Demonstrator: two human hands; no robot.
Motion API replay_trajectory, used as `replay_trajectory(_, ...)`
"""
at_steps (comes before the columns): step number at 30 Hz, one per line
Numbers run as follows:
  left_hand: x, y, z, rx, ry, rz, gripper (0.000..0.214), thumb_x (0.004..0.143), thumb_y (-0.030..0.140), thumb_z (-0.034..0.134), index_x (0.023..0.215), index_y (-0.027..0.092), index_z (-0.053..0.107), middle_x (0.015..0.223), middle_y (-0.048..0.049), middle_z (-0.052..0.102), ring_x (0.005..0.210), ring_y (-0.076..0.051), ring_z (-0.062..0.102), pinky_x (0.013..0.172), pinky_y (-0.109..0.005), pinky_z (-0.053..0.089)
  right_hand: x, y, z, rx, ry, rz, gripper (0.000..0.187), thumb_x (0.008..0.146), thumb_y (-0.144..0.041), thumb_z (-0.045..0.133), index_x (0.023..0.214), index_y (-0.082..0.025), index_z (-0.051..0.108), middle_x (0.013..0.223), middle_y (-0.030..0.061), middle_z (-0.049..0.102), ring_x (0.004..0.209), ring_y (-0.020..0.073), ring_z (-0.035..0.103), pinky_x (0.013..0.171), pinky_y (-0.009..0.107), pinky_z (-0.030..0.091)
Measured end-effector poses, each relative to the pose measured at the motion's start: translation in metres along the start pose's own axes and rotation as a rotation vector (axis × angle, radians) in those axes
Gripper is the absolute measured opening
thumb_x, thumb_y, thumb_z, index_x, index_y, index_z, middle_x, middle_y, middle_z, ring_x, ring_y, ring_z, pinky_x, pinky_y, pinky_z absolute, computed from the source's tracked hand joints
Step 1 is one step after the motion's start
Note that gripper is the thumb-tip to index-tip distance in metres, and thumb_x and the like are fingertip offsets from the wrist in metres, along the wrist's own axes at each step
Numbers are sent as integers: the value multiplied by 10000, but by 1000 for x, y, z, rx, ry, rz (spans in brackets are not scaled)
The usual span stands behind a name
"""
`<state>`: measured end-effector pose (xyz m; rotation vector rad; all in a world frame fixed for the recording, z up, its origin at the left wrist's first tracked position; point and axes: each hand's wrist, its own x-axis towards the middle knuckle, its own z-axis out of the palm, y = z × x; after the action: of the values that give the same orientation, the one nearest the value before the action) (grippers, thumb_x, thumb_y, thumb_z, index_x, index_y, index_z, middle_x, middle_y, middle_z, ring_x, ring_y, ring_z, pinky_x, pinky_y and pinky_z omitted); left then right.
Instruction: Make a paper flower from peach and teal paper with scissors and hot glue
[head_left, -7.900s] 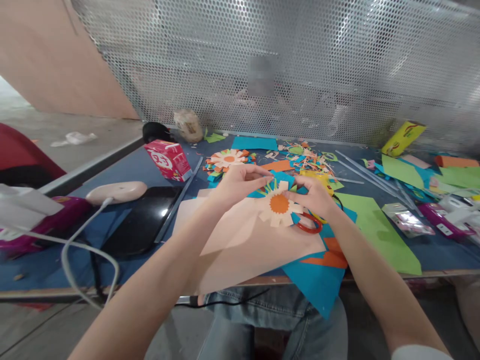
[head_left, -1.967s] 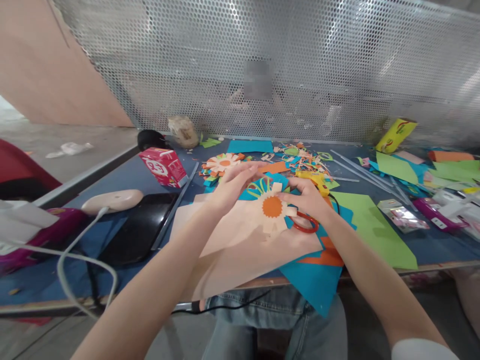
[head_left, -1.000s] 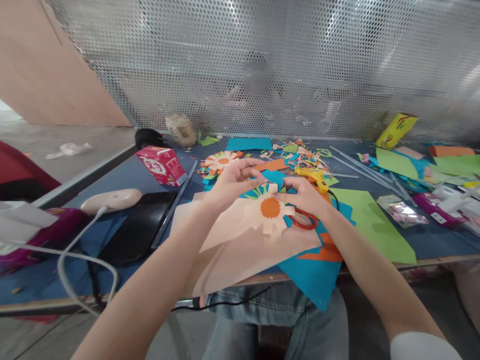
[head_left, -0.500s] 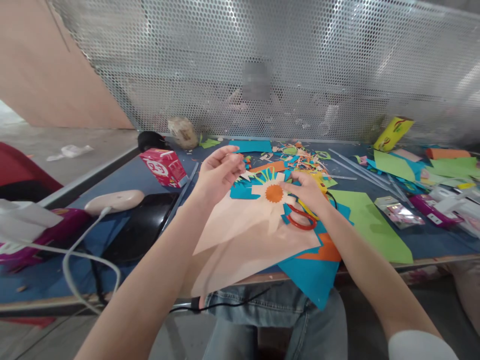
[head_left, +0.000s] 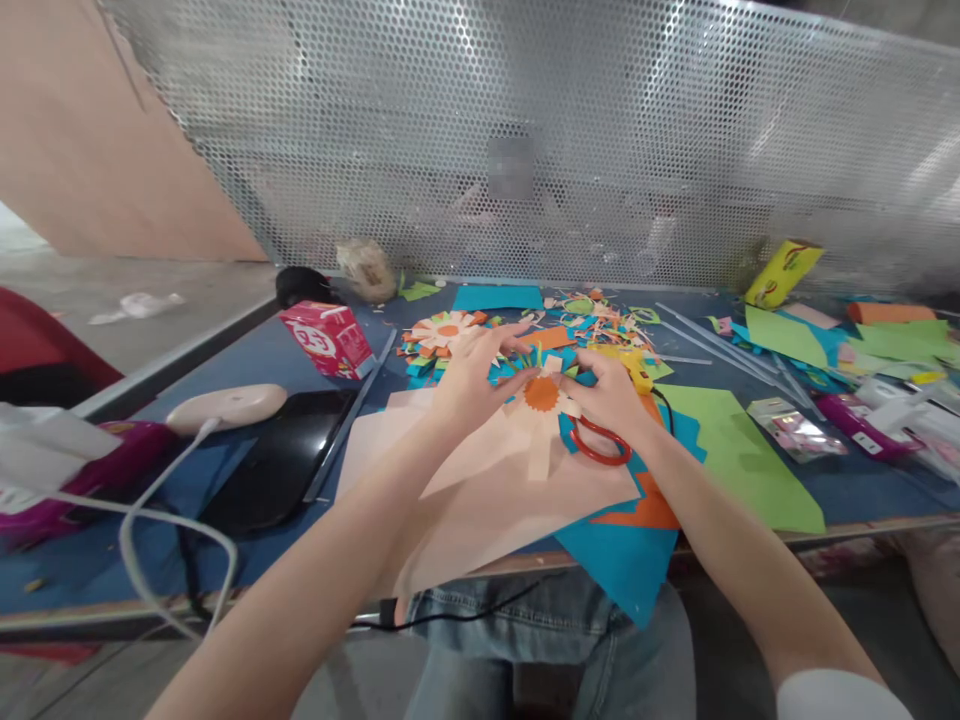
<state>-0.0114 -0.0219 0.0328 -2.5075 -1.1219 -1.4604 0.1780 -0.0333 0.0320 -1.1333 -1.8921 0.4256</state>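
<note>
Paper flower [head_left: 541, 394] | left hand [head_left: 474, 378], right hand [head_left: 609, 392] at edges | red handle [head_left: 601, 459] close

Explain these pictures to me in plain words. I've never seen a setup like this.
There is no machine here: a person works with two bare hands, and one camera on their head looks forward and down at them. The right hand holds a layered paper flower with an orange centre. The left hand is at its petals; whether it grips one is hard to tell.

Beneath lies a large pale peach sheet on a blue tabletop. Around it are another paper flower, a red looped handle, probably of scissors, what looks like a yellow glue gun, paper scraps and a pink carton. A perforated metal panel stands behind.
</note>
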Motion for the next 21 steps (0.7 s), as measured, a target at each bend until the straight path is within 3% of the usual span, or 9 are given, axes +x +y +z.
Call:
replay_trajectory(4,0,0,1,-44,-5,23,358,797,258,600,1139,185,524,852,-17,692,823,-159,594,817,-316,445,-2,-1,1,-56,-13,-45,221,793,-369,542,672,-186,517,643,-15,515,602,106,460,580,224,349)
replay_trajectory(13,1,3,2,-301,14,-146,330,755,214,617,1082,184,582,761,-3,663,681,-124,562,677,-269,436,-1,-2,1,-34,11,-49,195,778,-329,559,656,-190,498,626,-25,501,585,99,443,580,222,342)
replay_trajectory(21,11,-2,-3,-794,260,-363,355,668,283,721,991,176,621,668,9,617,627,-94,566,616,-226,457,3,0,-2,48,62,62,285,733,-342,570,573,-201,381,567,-50,391,542,89,372,531,227,289)
